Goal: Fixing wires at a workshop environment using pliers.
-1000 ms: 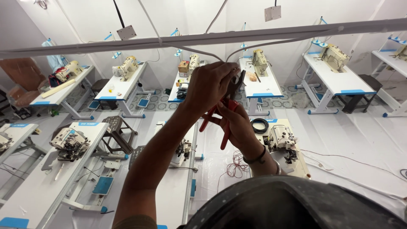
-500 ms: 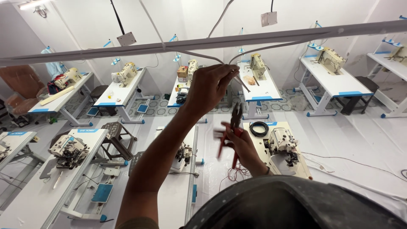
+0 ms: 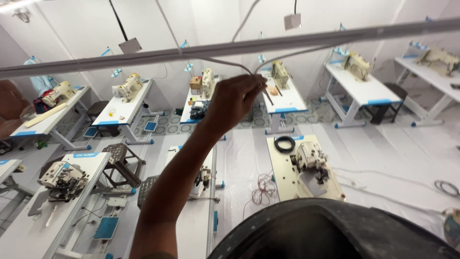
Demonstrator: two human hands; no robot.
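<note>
My left hand (image 3: 237, 98) is raised overhead and pinched closed on a thin white cable (image 3: 225, 63), the fingertips (image 3: 259, 85) squeezing it just under the long grey rail (image 3: 201, 51) that crosses the view. The cable comes into the pinch from the upper left, running close beneath the rail, and a second strand arcs away from the grip to the upper right, back up toward the rail. A short bare end sticks out below the fingertips, pointing down and right. My right hand is out of view, so I cannot tell its state.

Above and to the right of the grip, a small grey box (image 3: 292, 21) hangs from a cord; above and to the left hangs another box (image 3: 130, 46). Far below the grip lies a workroom floor with rows of white tables carrying sewing machines. Directly under the hand stands 1 table with a cream sewing machine (image 3: 207, 82) and a brown carton (image 3: 195, 85). Lower right of the grip, a table (image 3: 282, 177) holds a black coil (image 3: 284, 144) and an overlock machine (image 3: 310, 158), with loose red wire (image 3: 262, 188) on the floor beside it.
</note>
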